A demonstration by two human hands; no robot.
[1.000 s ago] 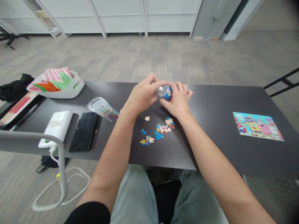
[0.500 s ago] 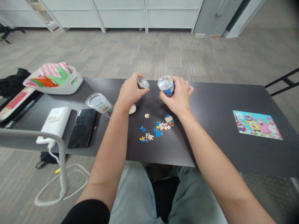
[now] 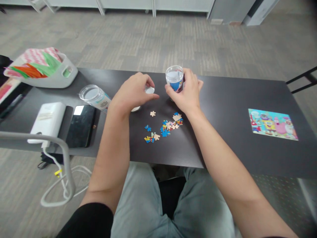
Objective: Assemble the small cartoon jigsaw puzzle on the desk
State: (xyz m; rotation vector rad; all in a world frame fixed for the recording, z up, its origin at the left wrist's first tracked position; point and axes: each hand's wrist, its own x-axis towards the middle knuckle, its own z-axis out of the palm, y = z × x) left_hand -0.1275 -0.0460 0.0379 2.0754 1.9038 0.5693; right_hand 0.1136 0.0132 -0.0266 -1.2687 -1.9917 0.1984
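My left hand is closed on a round silvery lid, held between thumb and fingers above the dark table. Wrapped around a clear jar with a blue printed label is my right hand; the jar stands nearly upright with its rim facing up. Between my forearms lie several loose jigsaw pieces, some blue side up, some bare backing up. One plain piece sits apart, nearer my left hand. A second white lid is partly hidden behind my left wrist.
Left of my arm stands another clear jar, near a black phone and a white power bank with a cable. A white basket is at the far left. A cartoon picture card lies right on the table.
The lid in my left hand has turned so its flat face shows. My right hand's jar now stands more upright. The whole view has tipped downward slightly.
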